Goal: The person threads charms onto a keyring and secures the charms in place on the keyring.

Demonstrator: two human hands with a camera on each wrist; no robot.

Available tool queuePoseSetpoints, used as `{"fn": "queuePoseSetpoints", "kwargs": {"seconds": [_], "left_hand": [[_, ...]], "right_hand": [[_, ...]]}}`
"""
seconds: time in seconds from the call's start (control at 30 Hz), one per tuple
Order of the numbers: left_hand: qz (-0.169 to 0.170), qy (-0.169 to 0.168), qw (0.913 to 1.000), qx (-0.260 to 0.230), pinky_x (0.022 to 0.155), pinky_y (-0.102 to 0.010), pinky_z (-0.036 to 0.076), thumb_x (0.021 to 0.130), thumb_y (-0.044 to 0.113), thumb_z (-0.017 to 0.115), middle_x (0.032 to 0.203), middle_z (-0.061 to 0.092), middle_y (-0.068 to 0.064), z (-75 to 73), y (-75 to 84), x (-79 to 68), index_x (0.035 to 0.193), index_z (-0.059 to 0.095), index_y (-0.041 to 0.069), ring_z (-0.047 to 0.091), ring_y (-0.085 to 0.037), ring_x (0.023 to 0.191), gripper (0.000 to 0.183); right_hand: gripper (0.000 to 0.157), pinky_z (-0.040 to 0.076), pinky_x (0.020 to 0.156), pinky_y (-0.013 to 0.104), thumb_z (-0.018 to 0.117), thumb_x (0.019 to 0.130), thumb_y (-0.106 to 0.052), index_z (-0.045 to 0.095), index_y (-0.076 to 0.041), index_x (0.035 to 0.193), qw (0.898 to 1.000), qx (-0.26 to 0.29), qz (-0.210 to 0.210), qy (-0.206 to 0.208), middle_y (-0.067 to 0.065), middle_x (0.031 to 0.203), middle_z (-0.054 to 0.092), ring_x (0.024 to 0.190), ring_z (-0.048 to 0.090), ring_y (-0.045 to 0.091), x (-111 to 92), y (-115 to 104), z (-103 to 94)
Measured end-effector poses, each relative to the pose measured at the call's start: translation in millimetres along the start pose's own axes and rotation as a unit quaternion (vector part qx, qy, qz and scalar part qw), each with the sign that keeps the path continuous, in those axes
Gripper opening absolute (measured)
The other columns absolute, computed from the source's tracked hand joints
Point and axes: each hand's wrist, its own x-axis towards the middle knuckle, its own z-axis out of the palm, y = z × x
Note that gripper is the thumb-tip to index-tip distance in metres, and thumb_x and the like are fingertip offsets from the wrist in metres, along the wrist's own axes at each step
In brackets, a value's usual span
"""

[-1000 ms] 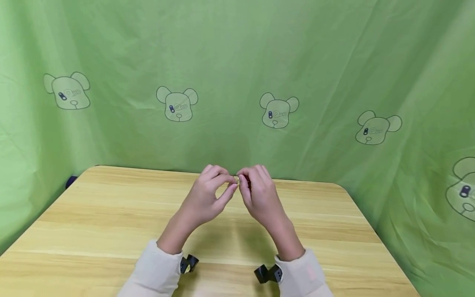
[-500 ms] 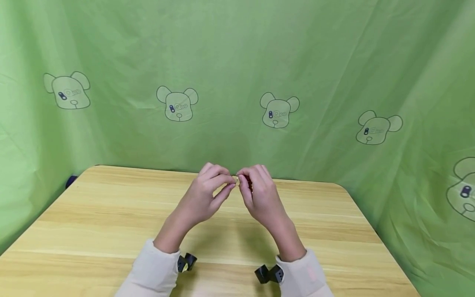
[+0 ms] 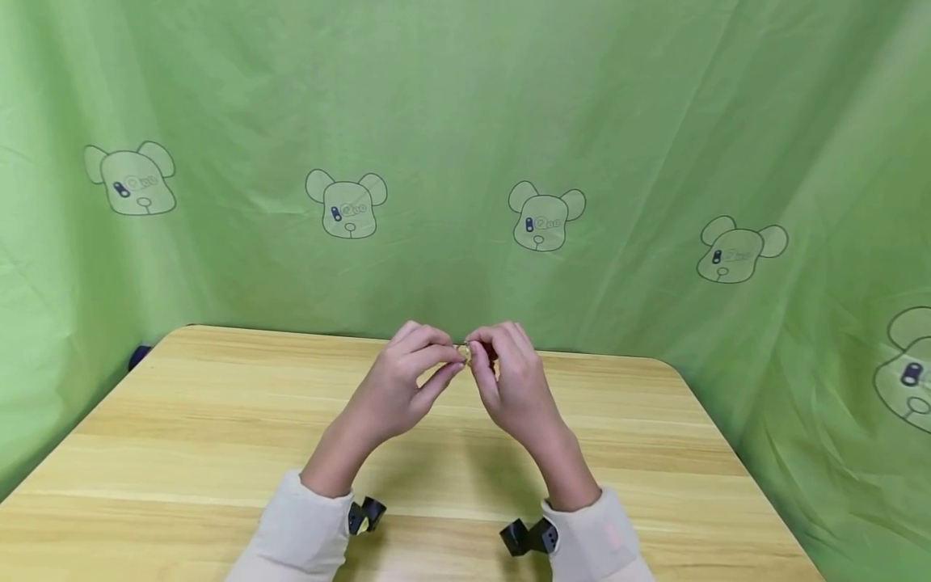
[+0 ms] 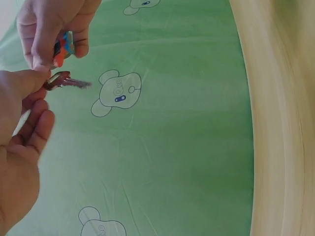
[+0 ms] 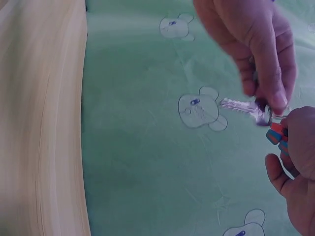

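In the head view both hands meet over the table's far edge, fingertips nearly touching. My left hand (image 3: 389, 384) pinches a key (image 5: 241, 107) near its head; the toothed blade sticks out sideways from the fingertips. A thin metal key ring (image 5: 281, 117) shows between the two hands' fingertips. My right hand (image 3: 512, 378) grips the ring, and its curled fingers partly cover an orange-and-blue charm (image 4: 64, 46). From the head camera the key shows only as a small golden spot (image 3: 465, 353) between the fingertips.
Below the hands stretches a wood-grain table (image 3: 218, 420) with rounded far corners. A green curtain (image 3: 451, 97) printed with bear heads hangs behind it and along both sides. Small black cameras (image 3: 529, 537) are strapped at the sleeve cuffs.
The left forearm has shifted slightly left, and its thumb and fingertips have made small movements at the key. The right hand has stayed nearly in place.
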Motion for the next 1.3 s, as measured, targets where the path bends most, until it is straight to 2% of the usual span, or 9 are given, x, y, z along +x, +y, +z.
{"fn": "queuePoseSetpoints", "kwargs": {"seconds": [0.17, 0.33, 0.7, 1.07, 1.3], "left_hand": [[-0.035, -0.017, 0.9991, 0.019, 0.075, -0.022, 0.041, 0.089, 0.014, 0.066, 0.096, 0.061, 0.002, 2.4, 0.3, -1.6, 0.096, 0.072, 0.008, 0.049, -0.013, 0.087, 0.010], [-0.042, -0.016, 0.9987, 0.024, 0.075, -0.021, 0.041, 0.089, 0.013, 0.066, 0.095, 0.061, 0.003, 4.0, -1.7, -2.8, 0.094, 0.072, 0.008, 0.049, -0.013, 0.086, 0.008], [0.000, -0.012, 0.9997, 0.021, 0.078, -0.021, 0.043, 0.086, 0.006, 0.069, 0.096, 0.061, -0.001, -2.7, -2.2, -0.5, 0.090, 0.070, 0.006, 0.050, -0.016, 0.090, 0.004], [0.019, -0.007, 0.9997, 0.013, 0.081, -0.021, 0.043, 0.084, 0.004, 0.070, 0.097, 0.061, -0.002, -2.5, -5.4, -1.7, 0.092, 0.070, 0.004, 0.050, -0.018, 0.092, 0.007], [0.031, -0.006, 0.9994, 0.015, 0.081, -0.022, 0.043, 0.084, 0.003, 0.070, 0.096, 0.062, -0.002, -2.5, -5.7, -1.5, 0.091, 0.071, 0.004, 0.051, -0.018, 0.092, 0.007]], "right_hand": [[0.008, 0.040, 0.067, 0.027, 0.053, 0.094, -0.005, 0.060, -0.003, 0.091, 1.000, -0.006, -0.011, -0.001, 0.003, 0.084, 0.055, 0.078, 0.047, 0.016, 0.5, -2.4, 3.2], [0.008, 0.039, 0.069, 0.027, 0.052, 0.094, -0.005, 0.060, -0.003, 0.092, 1.000, -0.017, -0.013, -0.009, 0.003, 0.086, 0.055, 0.079, 0.047, 0.017, 0.5, -3.2, 3.1], [0.011, 0.039, 0.068, 0.027, 0.050, 0.095, -0.006, 0.060, -0.003, 0.092, 1.000, -0.022, -0.016, -0.010, 0.003, 0.085, 0.054, 0.078, 0.047, 0.017, 0.4, -1.8, 1.6], [0.009, 0.039, 0.068, 0.028, 0.052, 0.094, -0.005, 0.059, -0.002, 0.091, 1.000, -0.016, -0.020, 0.001, 0.004, 0.084, 0.054, 0.077, 0.046, 0.018, 0.0, 1.6, 1.5], [0.010, 0.038, 0.067, 0.027, 0.051, 0.095, -0.005, 0.060, -0.003, 0.092, 1.000, -0.009, 0.001, -0.013, 0.003, 0.084, 0.054, 0.076, 0.046, 0.019, -0.8, 4.7, 1.8]]}}
